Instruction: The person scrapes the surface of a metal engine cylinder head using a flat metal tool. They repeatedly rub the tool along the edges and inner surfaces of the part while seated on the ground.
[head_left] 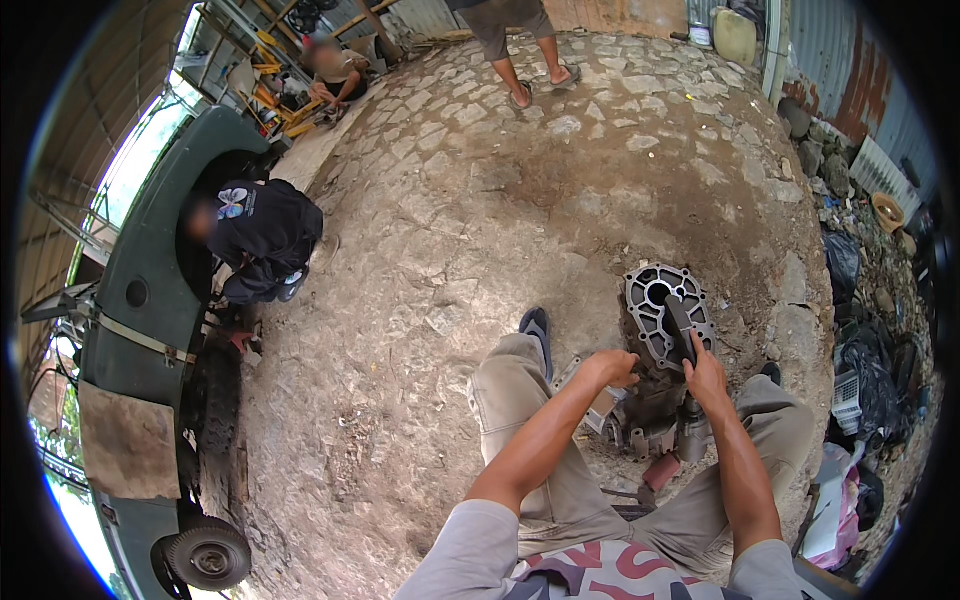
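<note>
A metal gearbox housing (648, 436) stands on the ground between my legs, its ribbed round flange (641, 311) with bolt holes facing up. My right hand (706, 377) is closed round the near end of a dark grey flat bar (679, 316). That bar lies across the flange, its far end beside the dark central hole. At the left edge of the housing is my left hand (616, 369), fingers curled in; what they grip, if anything, is hidden. A small reddish block (661, 471) shows low by the housing.
On the left, a person in dark clothes (262, 240) crouches against a green vehicle (135, 350). Another sits at the far left, and a standing person's legs (515, 45) show at the back. Black bags (868, 370) and rubbish line the right wall. Stony ground (420, 330) spreads between.
</note>
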